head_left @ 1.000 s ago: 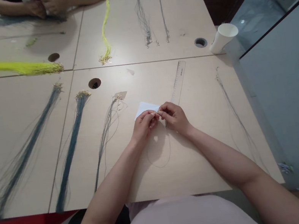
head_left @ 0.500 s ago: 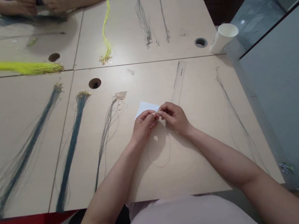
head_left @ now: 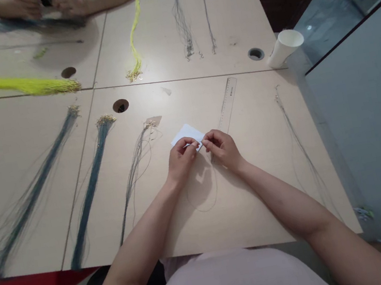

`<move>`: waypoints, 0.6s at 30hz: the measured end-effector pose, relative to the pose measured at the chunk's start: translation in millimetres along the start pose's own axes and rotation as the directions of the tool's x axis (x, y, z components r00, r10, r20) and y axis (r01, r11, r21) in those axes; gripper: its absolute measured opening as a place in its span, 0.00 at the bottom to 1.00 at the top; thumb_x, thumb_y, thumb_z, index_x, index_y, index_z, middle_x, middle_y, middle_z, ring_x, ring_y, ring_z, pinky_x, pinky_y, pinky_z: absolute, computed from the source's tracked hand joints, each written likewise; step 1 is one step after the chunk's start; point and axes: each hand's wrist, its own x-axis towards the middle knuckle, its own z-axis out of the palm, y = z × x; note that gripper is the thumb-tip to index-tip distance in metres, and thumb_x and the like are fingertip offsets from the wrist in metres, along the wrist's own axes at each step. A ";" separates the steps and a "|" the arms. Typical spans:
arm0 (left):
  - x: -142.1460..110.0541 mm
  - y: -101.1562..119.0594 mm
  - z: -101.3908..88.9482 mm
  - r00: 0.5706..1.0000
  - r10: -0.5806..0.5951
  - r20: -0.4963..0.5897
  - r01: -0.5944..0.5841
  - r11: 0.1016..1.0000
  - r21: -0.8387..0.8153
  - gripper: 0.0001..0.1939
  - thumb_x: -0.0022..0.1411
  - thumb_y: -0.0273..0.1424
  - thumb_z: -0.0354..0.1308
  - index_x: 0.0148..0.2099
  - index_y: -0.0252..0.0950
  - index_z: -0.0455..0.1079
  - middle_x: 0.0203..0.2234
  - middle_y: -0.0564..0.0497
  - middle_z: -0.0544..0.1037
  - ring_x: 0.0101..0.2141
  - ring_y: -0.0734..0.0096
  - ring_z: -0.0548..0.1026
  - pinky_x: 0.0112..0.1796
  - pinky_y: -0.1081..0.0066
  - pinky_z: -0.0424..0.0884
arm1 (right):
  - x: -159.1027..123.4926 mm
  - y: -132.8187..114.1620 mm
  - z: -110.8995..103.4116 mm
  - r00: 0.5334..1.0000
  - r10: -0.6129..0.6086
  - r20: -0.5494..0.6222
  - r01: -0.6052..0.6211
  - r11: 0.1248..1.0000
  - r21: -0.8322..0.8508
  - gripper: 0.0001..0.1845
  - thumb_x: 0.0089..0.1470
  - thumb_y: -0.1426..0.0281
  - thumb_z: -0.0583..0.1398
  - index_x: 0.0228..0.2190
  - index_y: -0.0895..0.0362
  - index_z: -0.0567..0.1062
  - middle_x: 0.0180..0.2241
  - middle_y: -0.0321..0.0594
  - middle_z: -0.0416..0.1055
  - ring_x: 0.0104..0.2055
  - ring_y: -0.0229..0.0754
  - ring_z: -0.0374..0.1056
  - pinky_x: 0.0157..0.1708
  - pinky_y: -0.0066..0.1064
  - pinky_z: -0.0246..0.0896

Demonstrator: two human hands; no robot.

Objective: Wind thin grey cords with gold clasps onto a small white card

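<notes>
My left hand [head_left: 181, 160] and my right hand [head_left: 224, 150] almost meet over the table, each in a pinch. Between the fingertips runs a short stretch of thin line, and its loop [head_left: 206, 211] lies below on the tabletop. Whether a small hook is on it, I cannot make out. Behind my left fingers is a white card [head_left: 186, 132], partly covered. A clear ruler [head_left: 228, 101] extends away beyond my right hand. Left of my hands lies a grey bundle of lines [head_left: 135, 162] with gold hooks at its far end.
Two dark teal line bundles [head_left: 90, 192] [head_left: 37, 194] lie left, yellow ones [head_left: 29, 86] [head_left: 134, 44] farther back. More grey lines [head_left: 299, 143] lie right. A white cup-like roll [head_left: 285, 49] stands at the table edge. Across the table, another person's hands [head_left: 68, 4] handle dark strands.
My left hand has shifted slightly left, widening the gap between my fingertips. More of the white card shows. My right hand has hardly moved.
</notes>
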 end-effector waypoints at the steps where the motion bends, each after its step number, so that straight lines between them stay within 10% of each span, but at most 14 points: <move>1: -0.4 1.1 -0.9 0.999 0.051 -0.017 -0.050 0.997 0.066 0.06 0.53 0.32 0.56 0.31 0.34 0.66 0.23 0.54 0.67 0.21 0.81 0.59 0.23 0.76 0.56 | 0.0 0.3 0.0 1.000 0.003 -0.001 -0.003 1.000 0.005 0.09 0.53 0.64 0.56 0.27 0.57 0.68 0.23 0.34 0.64 0.24 0.34 0.60 0.26 0.27 0.55; 8: -2.3 6.5 -4.1 0.929 0.370 0.016 -0.349 0.860 0.373 0.04 0.53 0.31 0.58 0.31 0.36 0.68 0.27 0.52 0.69 0.21 0.81 0.61 0.24 0.76 0.58 | -0.2 0.3 0.2 1.000 0.013 0.001 -0.013 1.000 0.015 0.09 0.53 0.63 0.56 0.27 0.57 0.68 0.23 0.34 0.64 0.25 0.34 0.61 0.27 0.27 0.56; 18: -1.1 2.1 -4.4 0.896 0.444 0.030 -0.407 0.789 0.460 0.02 0.53 0.29 0.57 0.30 0.36 0.69 0.27 0.50 0.72 0.21 0.80 0.62 0.25 0.75 0.59 | -0.8 -1.0 0.2 1.000 0.007 0.004 -0.007 1.000 0.002 0.10 0.53 0.63 0.56 0.27 0.57 0.68 0.23 0.34 0.64 0.25 0.34 0.61 0.26 0.27 0.56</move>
